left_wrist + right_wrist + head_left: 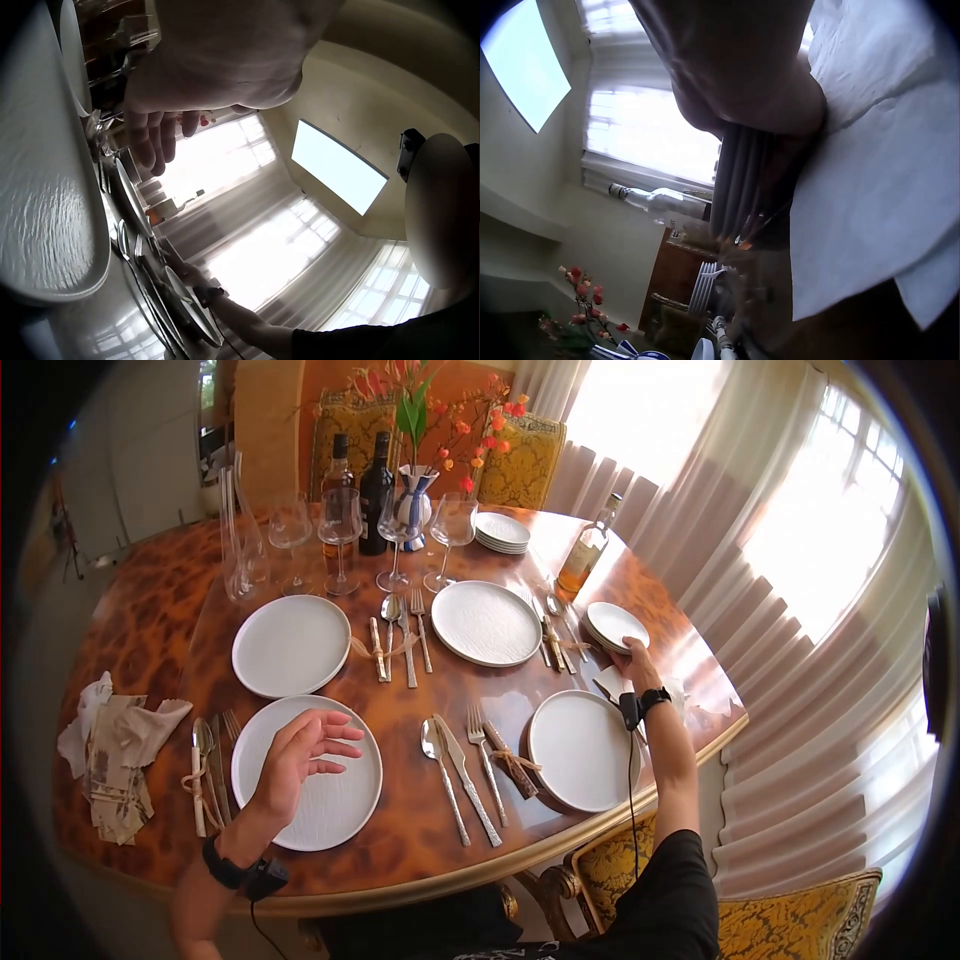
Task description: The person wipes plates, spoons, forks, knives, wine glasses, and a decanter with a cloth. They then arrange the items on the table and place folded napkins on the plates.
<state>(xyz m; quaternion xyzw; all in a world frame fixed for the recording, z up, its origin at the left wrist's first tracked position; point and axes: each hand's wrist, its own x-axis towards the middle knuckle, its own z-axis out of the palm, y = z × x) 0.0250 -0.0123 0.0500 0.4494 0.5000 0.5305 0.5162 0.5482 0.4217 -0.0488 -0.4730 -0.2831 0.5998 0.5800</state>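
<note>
My right hand (636, 658) grips the near edge of a short stack of small white plates (616, 624) at the table's right side. In the right wrist view the stacked plates (739, 180) show edge-on beneath the hand (742, 82), beside a white napkin (877, 180). My left hand (300, 760) hovers over a large white plate (335, 810) at the front left, fingers loosely extended and holding nothing. The left wrist view shows that hand (217, 67) with its fingers hanging relaxed above the tableware.
Large plates (290, 645) and cutlery sets (460, 780) lie around the table. Wine glasses (340, 525), dark bottles (376, 500), a flower vase (414, 505) and more small plates (502, 532) stand at the back. An amber bottle (584, 550) is beyond my right hand; crumpled cloths (125, 760) lie left.
</note>
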